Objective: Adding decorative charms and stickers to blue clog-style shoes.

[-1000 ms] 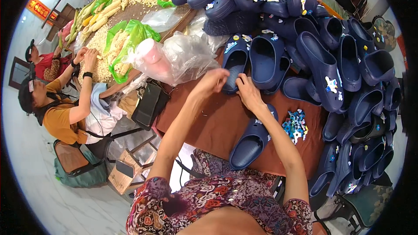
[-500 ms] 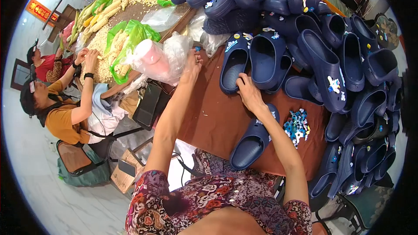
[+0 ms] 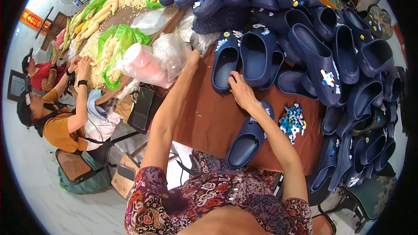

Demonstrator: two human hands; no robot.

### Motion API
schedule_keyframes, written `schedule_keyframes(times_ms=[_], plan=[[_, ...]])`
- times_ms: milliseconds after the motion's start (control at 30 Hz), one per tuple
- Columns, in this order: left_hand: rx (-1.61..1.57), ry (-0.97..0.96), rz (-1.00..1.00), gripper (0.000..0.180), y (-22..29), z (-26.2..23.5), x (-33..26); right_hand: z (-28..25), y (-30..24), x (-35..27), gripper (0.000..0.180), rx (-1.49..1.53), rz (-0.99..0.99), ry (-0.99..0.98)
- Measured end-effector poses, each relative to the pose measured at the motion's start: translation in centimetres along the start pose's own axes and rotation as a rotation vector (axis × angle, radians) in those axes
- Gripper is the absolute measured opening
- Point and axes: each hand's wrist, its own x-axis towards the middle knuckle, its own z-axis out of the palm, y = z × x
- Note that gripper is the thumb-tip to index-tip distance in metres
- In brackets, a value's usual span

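My left hand reaches out to the left edge of the brown table and touches a crumpled clear plastic bag; whether its fingers grip the bag is hidden. My right hand rests on the table with fingers spread beside a dark blue clog and just above another dark blue clog lying near me. A small heap of colourful shoe charms lies to the right of that hand.
A big pile of dark blue clogs fills the table's far and right side. A pink roll in plastic lies at the left edge. Two seated people work at a table of corn on the left.
My left hand has moved from the clog next to my right hand out to the left, to the plastic bag. My right hand stays in place.
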Motion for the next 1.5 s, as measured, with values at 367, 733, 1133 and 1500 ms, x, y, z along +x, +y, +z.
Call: schedule_keyframes(times_ms=[367,733,1133,1500], plan=[[-0.128,-0.276,-0.289,0.063,8.2,-3.2,-2.8,-0.2,-1.8,-1.8,0.05,0.024,0.001,-0.041],[-0.312,-0.403,-0.308,0.058,13.3,-6.7,-12.2,-11.1,-6.6,-13.3,0.018,0.32,0.299,0.325],[-0.394,-0.883,-0.292,0.022,21.2,-17.6,-34.2,-6.2,-8.0,-24.9,0.049,0.398,0.613,0.325],[-0.416,-0.993,-0.464,0.045,20.1,-14.5,-37.4,-4.1,-10.1,-23.1,0.049,0.494,0.563,0.284]])
